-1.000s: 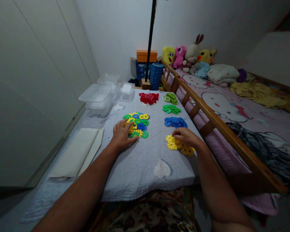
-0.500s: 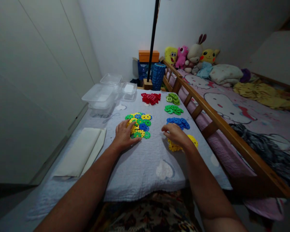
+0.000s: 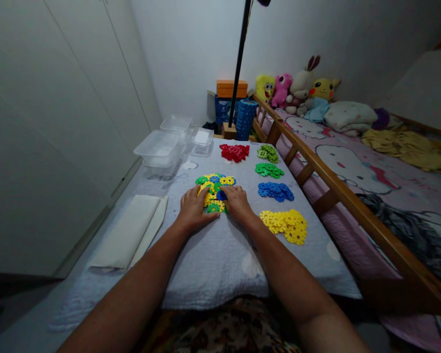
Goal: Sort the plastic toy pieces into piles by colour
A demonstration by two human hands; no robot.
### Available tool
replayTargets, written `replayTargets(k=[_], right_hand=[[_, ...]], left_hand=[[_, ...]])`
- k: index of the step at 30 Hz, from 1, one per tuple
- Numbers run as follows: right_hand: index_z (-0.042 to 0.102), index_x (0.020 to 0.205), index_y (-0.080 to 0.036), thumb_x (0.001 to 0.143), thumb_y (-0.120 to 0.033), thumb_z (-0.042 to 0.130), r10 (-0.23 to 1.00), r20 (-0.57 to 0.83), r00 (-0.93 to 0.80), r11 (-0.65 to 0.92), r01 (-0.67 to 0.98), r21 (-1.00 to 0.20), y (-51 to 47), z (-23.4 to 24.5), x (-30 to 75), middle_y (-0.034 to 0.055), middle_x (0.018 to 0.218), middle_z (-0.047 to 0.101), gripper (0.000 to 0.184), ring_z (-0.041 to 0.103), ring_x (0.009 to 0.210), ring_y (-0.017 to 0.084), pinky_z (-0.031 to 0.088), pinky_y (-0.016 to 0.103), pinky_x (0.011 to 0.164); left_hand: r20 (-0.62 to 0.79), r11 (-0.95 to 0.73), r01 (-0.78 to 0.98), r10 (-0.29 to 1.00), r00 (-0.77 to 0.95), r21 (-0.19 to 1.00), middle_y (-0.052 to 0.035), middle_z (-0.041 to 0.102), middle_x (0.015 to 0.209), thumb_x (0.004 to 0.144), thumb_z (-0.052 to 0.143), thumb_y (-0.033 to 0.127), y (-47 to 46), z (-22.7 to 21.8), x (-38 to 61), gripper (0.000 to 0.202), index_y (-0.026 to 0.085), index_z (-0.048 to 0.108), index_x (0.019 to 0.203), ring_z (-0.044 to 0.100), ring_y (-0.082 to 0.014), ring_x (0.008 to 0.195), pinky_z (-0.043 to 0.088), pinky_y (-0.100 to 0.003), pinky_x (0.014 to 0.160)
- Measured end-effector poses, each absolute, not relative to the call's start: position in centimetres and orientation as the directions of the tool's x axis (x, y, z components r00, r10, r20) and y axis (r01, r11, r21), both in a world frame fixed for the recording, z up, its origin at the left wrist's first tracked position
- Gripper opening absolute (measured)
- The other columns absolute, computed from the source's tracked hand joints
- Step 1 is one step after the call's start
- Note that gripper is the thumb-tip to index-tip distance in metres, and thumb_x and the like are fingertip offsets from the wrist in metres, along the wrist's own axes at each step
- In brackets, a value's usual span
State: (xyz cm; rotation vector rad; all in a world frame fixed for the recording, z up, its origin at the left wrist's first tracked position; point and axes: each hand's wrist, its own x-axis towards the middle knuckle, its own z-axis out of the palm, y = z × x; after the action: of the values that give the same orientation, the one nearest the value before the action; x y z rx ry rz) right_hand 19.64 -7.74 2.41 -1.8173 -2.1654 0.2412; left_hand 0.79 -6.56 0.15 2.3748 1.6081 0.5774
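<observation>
A mixed pile of flat, notched plastic flower discs [image 3: 208, 188] in yellow, green and blue lies on the cloth-covered table. My left hand [image 3: 195, 208] rests at the pile's left side, fingers spread and thumb stretched along its near edge. From the right, my right hand [image 3: 238, 202] reaches over the pile, its fingers closed around a blue disc [image 3: 221, 195]; the fingertips are partly hidden. To the right lie sorted groups of yellow discs [image 3: 284, 223], blue discs [image 3: 275, 190], green discs [image 3: 269, 170] and light green discs [image 3: 268, 153]. Red pieces [image 3: 234, 152] are heaped farther back.
Clear plastic containers [image 3: 158, 147] stand at the back left of the table. A folded cream cloth or sheet [image 3: 127, 233] lies at the left. Along the right side runs a wooden bed rail [image 3: 316, 169]. A black pole [image 3: 238, 63] rises behind the table.
My right hand has moved left from above the yellow discs to the mixed pile and closed on a blue disc. My left hand has stayed at the pile. The view has shifted slightly.
</observation>
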Motion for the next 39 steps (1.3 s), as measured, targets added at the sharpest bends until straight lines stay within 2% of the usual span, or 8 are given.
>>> replayTargets(k=[3,6,11,15,18,21,25,39], right_hand=[[0.06,0.139,-0.022,0.09,-0.016,0.057,0.975,0.167,-0.148,0.195,0.928,-0.318,-7.7,2.3,19.8,0.0095,0.139,0.062,0.05,0.049,0.122,0.027,0.038,0.039,0.103],[0.067,0.127,-0.02,0.087,-0.016,0.062,0.973,0.195,-0.126,0.187,0.922,-0.34,-7.6,2.3,20.0,0.0107,0.128,0.067,0.04,0.052,0.117,0.026,0.04,0.038,0.101],[0.072,0.101,-0.018,0.085,-0.013,0.061,0.982,0.172,-0.08,0.155,0.861,-0.484,-7.3,3.7,22.1,0.0068,0.105,0.074,0.019,0.062,0.098,0.02,0.044,0.031,0.093],[0.071,0.091,-0.019,0.084,-0.017,0.058,0.979,0.185,0.082,0.041,0.817,-0.575,-7.2,5.5,26.4,0.0034,0.091,0.074,0.016,0.064,0.085,0.017,0.046,0.028,0.082],[0.071,0.089,-0.018,0.081,-0.019,0.058,0.953,0.184,0.24,-0.088,0.8,-0.594,-7.2,6.4,30.1,0.0034,0.086,0.073,0.015,0.064,0.08,0.018,0.047,0.028,0.077],[0.071,0.091,-0.018,0.078,-0.02,0.058,0.904,0.197,0.38,-0.213,0.799,-0.563,-7.3,6.5,32.7,0.0045,0.086,0.073,0.019,0.064,0.08,0.019,0.047,0.028,0.076],[0.073,0.093,-0.017,0.074,-0.018,0.058,0.876,0.163,0.455,-0.327,0.806,-0.494,-7.0,6.0,34.0,0.0066,0.089,0.073,0.024,0.065,0.085,0.02,0.047,0.028,0.078],[0.075,0.094,-0.021,0.079,-0.01,0.056,0.87,0.19,0.455,-0.383,0.866,-0.32,-6.6,4.6,34.0,0.0079,0.097,0.077,0.026,0.068,0.089,0.021,0.047,0.028,0.079]], left_hand=[[0.206,-0.387,0.838,0.921,0.33,0.386,-0.0191,0.044,0.152,0.067,0.079,0.059,-6.7,0.2,0.9,0.095,0.02,0.048,0.148,0.042,-0.0405,0.139,0.033,-0.054,0.116],[0.208,-0.392,0.838,0.919,0.335,0.379,-0.0193,0.044,0.152,0.067,0.078,0.06,-6.7,0.1,0.9,0.095,0.02,0.048,0.148,0.042,-0.0402,0.14,0.033,-0.054,0.116],[0.226,-0.403,0.836,0.913,0.34,0.373,-0.0179,0.044,0.152,0.069,0.077,0.06,-6.7,0.0,0.8,0.092,0.022,0.048,0.147,0.041,-0.0393,0.14,0.033,-0.053,0.116],[0.228,-0.403,0.826,0.913,0.337,0.393,-0.0171,0.044,0.152,0.068,0.078,0.058,-6.6,-0.1,0.8,0.091,0.024,0.049,0.146,0.041,-0.04,0.14,0.034,-0.055,0.115],[0.218,-0.396,0.83,0.917,0.334,0.394,-0.017,0.044,0.152,0.067,0.078,0.057,-6.6,-0.1,0.8,0.091,0.024,0.049,0.146,0.041,-0.0399,0.14,0.033,-0.055,0.116],[0.206,-0.39,0.837,0.92,0.334,0.384,-0.0178,0.045,0.151,0.068,0.077,0.058,-6.6,0.1,0.9,0.09,0.023,0.049,0.146,0.041,-0.0401,0.14,0.033,-0.055,0.116],[0.203,-0.396,0.836,0.917,0.342,0.381,-0.0177,0.046,0.15,0.069,0.076,0.058,-6.7,0.3,0.9,0.089,0.022,0.049,0.145,0.042,-0.0398,0.138,0.034,-0.054,0.115],[0.208,-0.392,0.83,0.919,0.335,0.396,-0.0166,0.045,0.151,0.069,0.077,0.057,-6.6,0.2,0.8,0.088,0.024,0.05,0.145,0.041,-0.0394,0.14,0.033,-0.055,0.116]])
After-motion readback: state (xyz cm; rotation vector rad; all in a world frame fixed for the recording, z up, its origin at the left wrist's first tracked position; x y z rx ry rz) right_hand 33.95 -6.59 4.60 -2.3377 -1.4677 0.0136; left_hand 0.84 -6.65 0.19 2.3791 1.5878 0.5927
